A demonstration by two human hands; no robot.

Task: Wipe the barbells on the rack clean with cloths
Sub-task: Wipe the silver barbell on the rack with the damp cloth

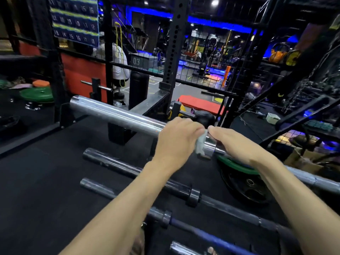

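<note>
Left hand (177, 138) curled over top barbell (117, 115), pressing pale cloth (200, 144) against sleeve near collar. Right hand (233, 144) grips shaft just right of cloth. Darker barbells (128, 167) racked nearer.

dim gym, blue neon strips (219, 24) behind — glare on chrome barbell sleeve (117, 113), soft motion blur, edges bowed by wide-angle lens.

Two bare forearms, no sleeves, hands (176, 138) ungloved
</note>
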